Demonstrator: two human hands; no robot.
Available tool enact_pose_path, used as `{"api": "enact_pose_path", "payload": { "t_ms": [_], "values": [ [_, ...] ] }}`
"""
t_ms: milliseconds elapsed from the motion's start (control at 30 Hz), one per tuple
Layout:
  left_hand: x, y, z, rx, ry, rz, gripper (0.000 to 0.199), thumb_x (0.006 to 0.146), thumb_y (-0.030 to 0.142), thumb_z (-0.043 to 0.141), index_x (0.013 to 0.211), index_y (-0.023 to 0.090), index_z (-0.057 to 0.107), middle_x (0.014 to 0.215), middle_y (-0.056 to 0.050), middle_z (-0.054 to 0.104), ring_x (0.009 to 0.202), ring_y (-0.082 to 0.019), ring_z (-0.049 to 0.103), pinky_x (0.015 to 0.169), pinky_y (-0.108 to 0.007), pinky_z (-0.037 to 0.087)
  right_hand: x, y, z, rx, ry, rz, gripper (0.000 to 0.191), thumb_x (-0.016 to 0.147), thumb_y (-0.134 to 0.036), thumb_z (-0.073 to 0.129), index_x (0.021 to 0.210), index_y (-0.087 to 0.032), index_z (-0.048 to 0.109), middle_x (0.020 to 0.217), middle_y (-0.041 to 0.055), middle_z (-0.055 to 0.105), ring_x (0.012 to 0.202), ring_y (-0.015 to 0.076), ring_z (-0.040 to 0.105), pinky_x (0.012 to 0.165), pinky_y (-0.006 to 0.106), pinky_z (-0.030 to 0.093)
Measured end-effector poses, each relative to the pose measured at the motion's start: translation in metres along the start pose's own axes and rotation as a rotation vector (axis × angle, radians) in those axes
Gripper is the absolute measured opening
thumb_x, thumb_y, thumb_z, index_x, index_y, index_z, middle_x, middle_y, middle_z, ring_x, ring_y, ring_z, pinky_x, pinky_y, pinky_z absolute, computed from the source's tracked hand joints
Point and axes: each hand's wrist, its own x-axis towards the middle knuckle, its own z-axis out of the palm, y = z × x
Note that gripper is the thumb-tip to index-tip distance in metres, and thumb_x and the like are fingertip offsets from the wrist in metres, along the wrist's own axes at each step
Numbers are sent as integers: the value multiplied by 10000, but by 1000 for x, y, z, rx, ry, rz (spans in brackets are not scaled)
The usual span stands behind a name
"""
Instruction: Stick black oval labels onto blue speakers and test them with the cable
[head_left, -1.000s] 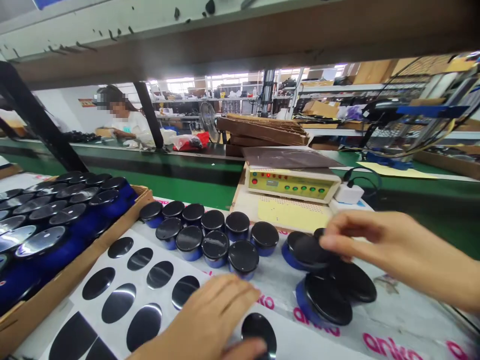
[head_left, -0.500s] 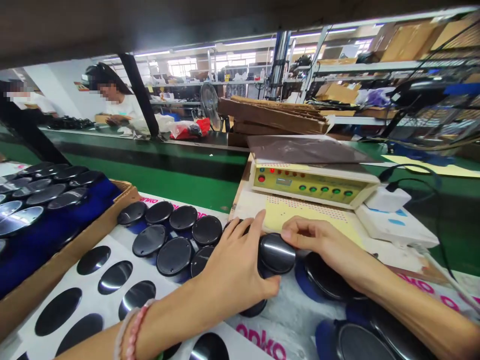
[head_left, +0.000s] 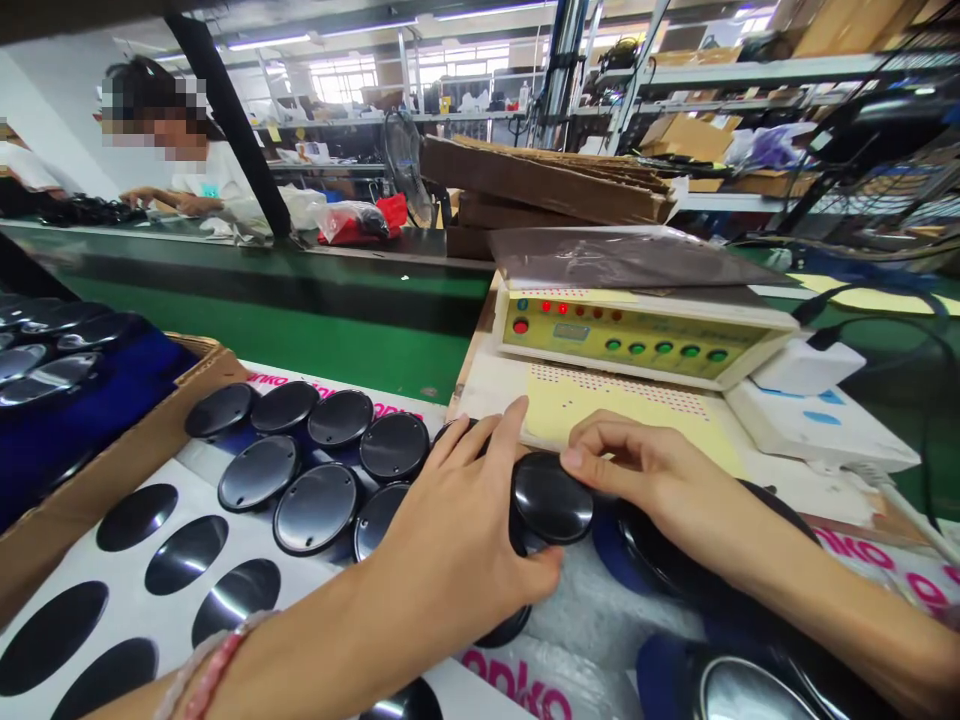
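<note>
Round discs (head_left: 315,508) right of the carton (head_left: 127,450), before the control box (head_left: 630,335).

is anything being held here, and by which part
The right hand pinches the black disc by its upper right edge. The left hand curves along the disc's left side; whether it grips is unclear.

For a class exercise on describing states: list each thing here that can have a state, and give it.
Left hand: open, fingers spread.
Right hand: grip closed on black disc's edge.
Black disc: held.
Pots: upright, in rows.
Sticker sheet: flat, partly covered.
Carton: open, loaded.
Control box: on, red lights lit.
Fan: upright; spinning unclear.
</note>
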Motion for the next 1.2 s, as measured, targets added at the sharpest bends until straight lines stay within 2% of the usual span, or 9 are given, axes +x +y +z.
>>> {"api": "enact_pose_path", "payload": {
  "t_ms": [267, 400, 600, 1067, 1200],
  "values": [
    [-1, 1, 0, -11, 12, 11, 778, 684, 272, 653, 1360, 190, 279, 1274, -87, 542, 1251, -260, 440, 1127, -474, 271, -4, 2, 5, -76, 55, -60, 295, 807, -475, 514, 667, -214, 513, 714, 12, 538, 677, 167, 519, 562, 273, 394],
    [-1, 0, 1, 3, 14, 20, 878, 682, 288, 666, 1405, 140, 190, 1263, -97, 557, 1248, -244, 442, 1145, -438, 248, -5, -2, 6, -185, 95, -86, 291, 810, -464, 493, 651, -221, 503, 706, 19, 550, 678, 178, 524, 579, 287, 399],
    [-1, 0, 2, 33, 11, 22, 799, 688, 296, 654, 1372, 136, 272, 1279, -72, 550, 1258, -219, 421, 1157, -382, 218, -6, -4, 9, -217, 137, -111, 245, 811, -409, 495, 650, -224, 496, 709, 14, 550, 660, 169, 510, 596, 291, 400],
    [-2, 0, 2, 47, 10, 36, 849, 714, 302, 629, 1414, 105, 192, 1286, -107, 549, 1245, -231, 440, 1134, -413, 247, -10, -1, 10, -308, 174, -182, 179, 858, -273, 499, 690, -218, 470, 734, -1, 527, 662, 150, 497, 604, 288, 394],
    [-2, 0, 1, 99, -7, 63, 797, 737, 317, 625, 1410, 84, 266, 1307, -113, 542, 1289, -245, 386, 1135, -416, 240, -10, 1, 12, -448, 203, -284, 182, 868, -210, 491, 693, -206, 438, 712, -4, 508, 629, 145, 482, 577, 282, 377]
  ]
}}
